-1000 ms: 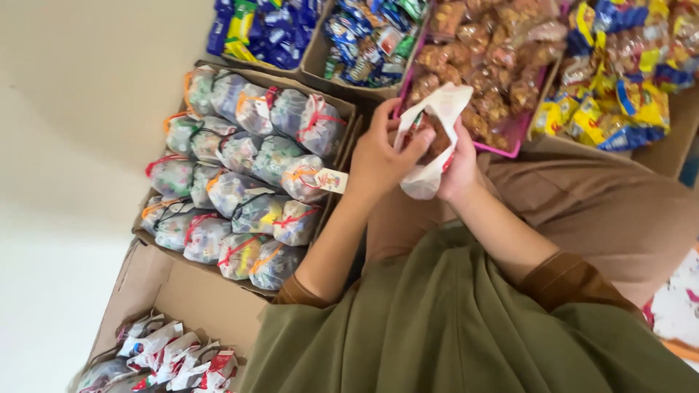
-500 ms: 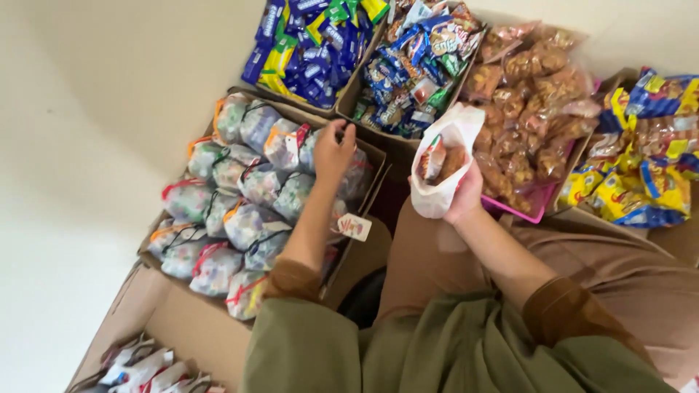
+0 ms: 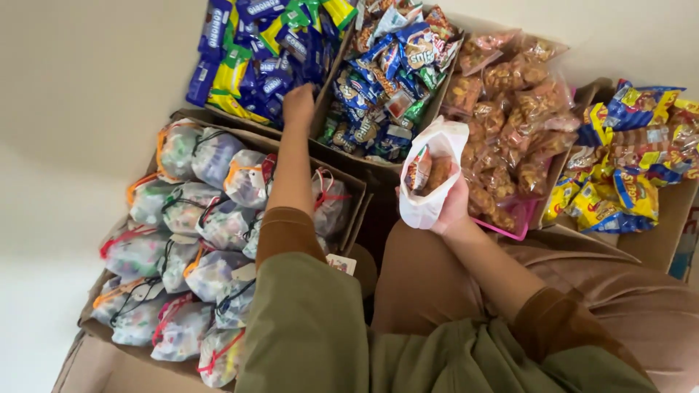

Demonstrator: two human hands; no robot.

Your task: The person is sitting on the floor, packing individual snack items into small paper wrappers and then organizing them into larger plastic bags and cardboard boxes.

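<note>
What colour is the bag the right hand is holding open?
White, with snack packets showing inside. The bag sits in the right hand, clearest in the head view.

Left hand (image 3: 298, 104) reaches into blue snack packets (image 3: 262, 51); right hand (image 3: 453, 207) holds an open white bag (image 3: 429, 185)

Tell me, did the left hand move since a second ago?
Yes. The left hand left the white bag, crossed the box of tied bags, and now reaches the blue packets beyond it.
</note>
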